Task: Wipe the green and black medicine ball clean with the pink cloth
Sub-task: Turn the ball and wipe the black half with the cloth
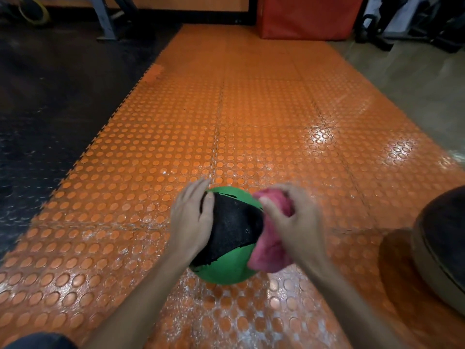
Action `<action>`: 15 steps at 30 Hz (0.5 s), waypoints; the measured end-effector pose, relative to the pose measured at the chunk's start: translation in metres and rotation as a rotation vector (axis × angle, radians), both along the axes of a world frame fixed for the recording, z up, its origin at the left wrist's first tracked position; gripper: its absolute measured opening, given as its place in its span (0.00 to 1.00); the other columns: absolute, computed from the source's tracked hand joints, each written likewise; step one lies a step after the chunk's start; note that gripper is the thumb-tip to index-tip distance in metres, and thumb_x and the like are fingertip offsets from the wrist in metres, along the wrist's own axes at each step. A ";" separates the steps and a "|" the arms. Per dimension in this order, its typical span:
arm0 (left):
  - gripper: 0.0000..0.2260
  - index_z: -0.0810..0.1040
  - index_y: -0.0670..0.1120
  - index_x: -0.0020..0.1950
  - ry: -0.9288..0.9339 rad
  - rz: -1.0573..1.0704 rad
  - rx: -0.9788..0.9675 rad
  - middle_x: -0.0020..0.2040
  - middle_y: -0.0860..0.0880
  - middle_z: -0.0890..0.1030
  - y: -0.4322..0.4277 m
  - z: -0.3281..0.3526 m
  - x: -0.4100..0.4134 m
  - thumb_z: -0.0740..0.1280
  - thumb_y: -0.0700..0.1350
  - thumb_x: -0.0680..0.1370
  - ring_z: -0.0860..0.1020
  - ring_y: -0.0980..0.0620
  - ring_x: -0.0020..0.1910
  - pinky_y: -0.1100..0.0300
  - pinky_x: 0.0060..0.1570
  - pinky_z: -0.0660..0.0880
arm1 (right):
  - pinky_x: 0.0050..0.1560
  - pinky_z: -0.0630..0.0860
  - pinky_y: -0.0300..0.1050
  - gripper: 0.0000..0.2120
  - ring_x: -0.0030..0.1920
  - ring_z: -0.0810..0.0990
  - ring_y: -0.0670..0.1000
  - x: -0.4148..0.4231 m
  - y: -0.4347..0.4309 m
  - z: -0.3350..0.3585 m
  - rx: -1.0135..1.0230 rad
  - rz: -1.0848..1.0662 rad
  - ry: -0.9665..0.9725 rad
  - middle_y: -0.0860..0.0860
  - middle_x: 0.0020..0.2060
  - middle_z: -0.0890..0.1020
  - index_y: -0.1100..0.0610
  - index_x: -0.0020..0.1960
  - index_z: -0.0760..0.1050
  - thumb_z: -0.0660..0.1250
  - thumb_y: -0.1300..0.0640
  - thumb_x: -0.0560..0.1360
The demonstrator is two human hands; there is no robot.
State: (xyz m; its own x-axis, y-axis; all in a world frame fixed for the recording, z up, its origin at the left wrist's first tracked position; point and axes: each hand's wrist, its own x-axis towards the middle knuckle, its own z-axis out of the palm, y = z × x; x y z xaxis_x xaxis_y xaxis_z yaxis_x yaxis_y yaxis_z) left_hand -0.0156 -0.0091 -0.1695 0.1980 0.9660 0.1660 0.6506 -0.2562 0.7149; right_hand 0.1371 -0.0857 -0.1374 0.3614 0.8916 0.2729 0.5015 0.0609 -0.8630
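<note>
You are mid-wipe: your left hand [192, 217] lies flat-fingered against the medicine ball [227, 235] on the orange mat [251, 122]; your right hand [294, 222] clutches the pink cloth [269, 250] against its right side; the top and near faces look still unwiped.

The one view comes from a wide-angle camera on the person's head, tilted forward and down over the orange studded floor mat [251, 122], which runs away from the lens to a red padded block [309, 16] at the top edge. Closest to the lens, in the lower middle, the left hand [192, 217] lies on the green and black medicine ball [231, 222] and the right hand [297, 222] grips the pink cloth [270, 250], with both forearms entering from the bottom edge. The wide lens also takes in black rubber flooring [50, 96] on the left and a dark ball [442, 235] cut by the right edge.
</note>
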 end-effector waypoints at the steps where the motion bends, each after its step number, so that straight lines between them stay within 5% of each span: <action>1: 0.18 0.66 0.53 0.71 0.088 -0.044 0.010 0.72 0.55 0.65 0.000 0.002 0.005 0.53 0.53 0.81 0.60 0.54 0.72 0.48 0.72 0.53 | 0.46 0.75 0.40 0.05 0.47 0.74 0.46 -0.012 0.002 -0.011 0.027 0.017 -0.137 0.42 0.49 0.76 0.45 0.47 0.76 0.65 0.49 0.72; 4: 0.22 0.69 0.58 0.68 0.182 -0.078 0.019 0.69 0.58 0.69 0.000 0.001 0.008 0.47 0.58 0.77 0.63 0.55 0.70 0.50 0.71 0.57 | 0.46 0.70 0.42 0.14 0.48 0.70 0.51 -0.031 0.007 -0.042 0.096 -0.019 -0.429 0.43 0.51 0.76 0.46 0.53 0.77 0.56 0.44 0.76; 8: 0.25 0.69 0.59 0.68 0.184 0.048 -0.021 0.69 0.59 0.69 -0.006 -0.001 0.009 0.44 0.58 0.75 0.63 0.55 0.70 0.52 0.70 0.55 | 0.38 0.67 0.33 0.13 0.45 0.72 0.46 -0.013 0.034 -0.050 -0.001 -0.174 -0.299 0.43 0.48 0.76 0.44 0.51 0.78 0.56 0.43 0.76; 11: 0.24 0.69 0.58 0.68 0.209 0.146 -0.045 0.69 0.59 0.69 -0.005 -0.001 0.018 0.44 0.58 0.77 0.64 0.55 0.69 0.51 0.70 0.59 | 0.43 0.76 0.46 0.11 0.43 0.76 0.48 0.007 0.052 -0.050 -0.177 -0.151 -0.152 0.46 0.45 0.78 0.42 0.48 0.76 0.57 0.42 0.75; 15: 0.17 0.71 0.57 0.67 0.189 0.201 -0.084 0.68 0.58 0.71 0.005 0.001 0.022 0.50 0.52 0.81 0.66 0.54 0.67 0.49 0.66 0.64 | 0.37 0.72 0.40 0.14 0.39 0.73 0.47 -0.028 0.030 -0.032 -0.022 -0.170 -0.387 0.46 0.42 0.73 0.50 0.52 0.78 0.57 0.46 0.76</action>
